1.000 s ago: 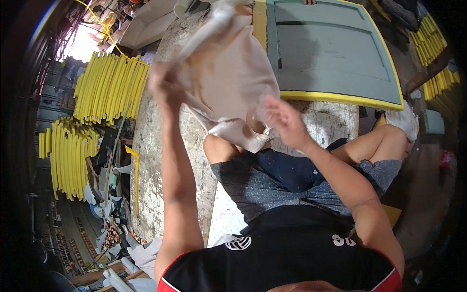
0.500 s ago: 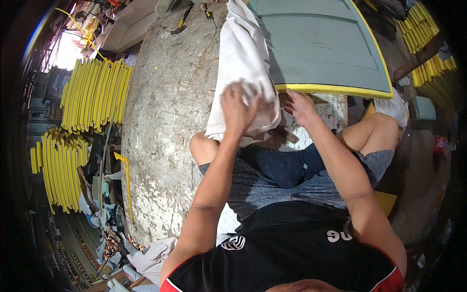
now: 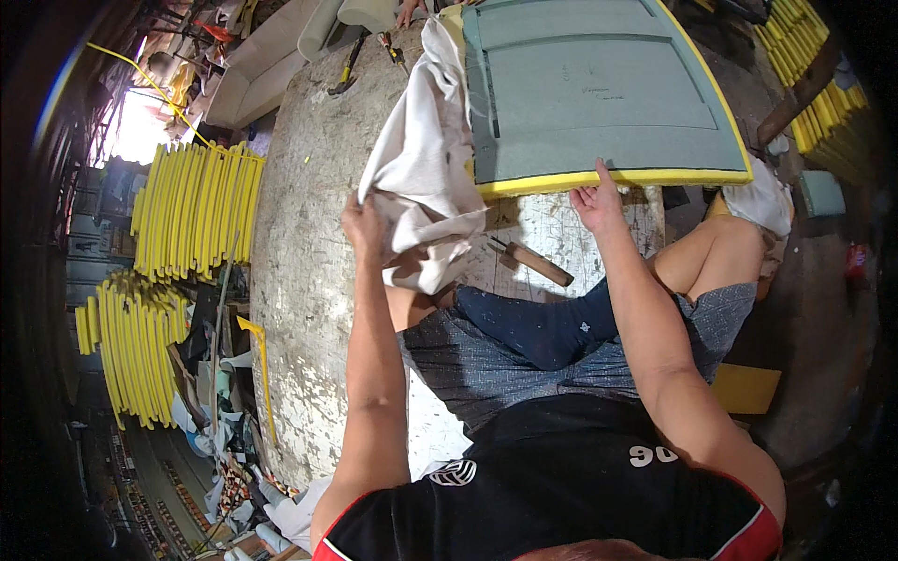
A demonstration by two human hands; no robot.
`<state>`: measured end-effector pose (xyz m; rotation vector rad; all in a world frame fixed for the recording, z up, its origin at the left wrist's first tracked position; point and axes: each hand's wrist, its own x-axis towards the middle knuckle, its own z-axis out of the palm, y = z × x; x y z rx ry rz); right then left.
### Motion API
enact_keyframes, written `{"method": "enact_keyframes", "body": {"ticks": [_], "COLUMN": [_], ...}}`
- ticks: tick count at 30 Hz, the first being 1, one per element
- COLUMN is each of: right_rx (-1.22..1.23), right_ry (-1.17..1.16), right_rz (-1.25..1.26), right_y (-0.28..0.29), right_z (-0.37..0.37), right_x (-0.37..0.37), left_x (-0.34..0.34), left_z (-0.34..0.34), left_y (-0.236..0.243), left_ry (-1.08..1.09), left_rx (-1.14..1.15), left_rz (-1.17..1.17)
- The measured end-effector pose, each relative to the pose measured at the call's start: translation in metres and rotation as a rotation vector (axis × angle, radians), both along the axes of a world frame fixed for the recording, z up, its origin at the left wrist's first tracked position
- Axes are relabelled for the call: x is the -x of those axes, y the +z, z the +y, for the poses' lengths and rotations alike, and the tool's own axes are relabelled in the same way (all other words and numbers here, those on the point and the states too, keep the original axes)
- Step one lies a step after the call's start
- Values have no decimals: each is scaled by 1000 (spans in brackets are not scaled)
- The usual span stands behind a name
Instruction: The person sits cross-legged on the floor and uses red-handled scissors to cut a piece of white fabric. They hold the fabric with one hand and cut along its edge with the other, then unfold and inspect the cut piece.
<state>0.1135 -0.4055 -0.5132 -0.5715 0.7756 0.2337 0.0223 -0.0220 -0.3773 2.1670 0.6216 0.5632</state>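
Note:
My left hand (image 3: 363, 222) is closed on the left border of a creased white cloth (image 3: 421, 154), pulling it out to the left. The cloth runs along the left side of a grey-green panel (image 3: 599, 112) with yellow foam edging (image 3: 627, 179). At the panel's near edge my right hand (image 3: 599, 201) grips the yellow border, one digit on top and the other fingers curled below. A hand tool with a wooden handle (image 3: 538, 264) and a thin metal tip lies on the worn board under the panel, in front of my crossed legs.
On the worn tabletop (image 3: 304, 187) a hammer (image 3: 348, 70) and a screwdriver-like tool (image 3: 391, 49) lie at the far end. Another person's hand (image 3: 408, 11) shows at the top. Yellow-edged pieces (image 3: 196, 210) are stacked at left, others (image 3: 795, 56) at far right.
My left hand has moved left and taken hold of the cloth's border, drawing the cloth left off the panel's side. My right hand has closed on the panel edge. The wooden-handled tool is more exposed.

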Motion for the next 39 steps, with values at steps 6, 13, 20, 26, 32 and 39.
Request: {"method": "enact_keyframes", "body": {"ticks": [6, 13, 20, 26, 32, 39], "right_rx": [21, 65, 154, 230, 327, -73], "right_ry": [-71, -132, -91, 97, 571, 770], "right_rz": [-74, -178, -46, 17, -431, -1066], "right_y": [5, 34, 6, 3, 121, 239], "right_z": [-11, -28, -10, 7, 64, 84], "right_x": [-7, -7, -6, 14, 90, 165], "left_x": [0, 63, 157, 151, 135, 146], "left_z": [76, 139, 95, 97, 4, -111], "left_y": [1, 46, 164, 165, 208, 159], "left_ry": [180, 666, 137, 172, 112, -240], "left_rx": [161, 500, 467, 493, 320, 281], "left_rz": [-204, -395, -716, -719, -964, -716]}}
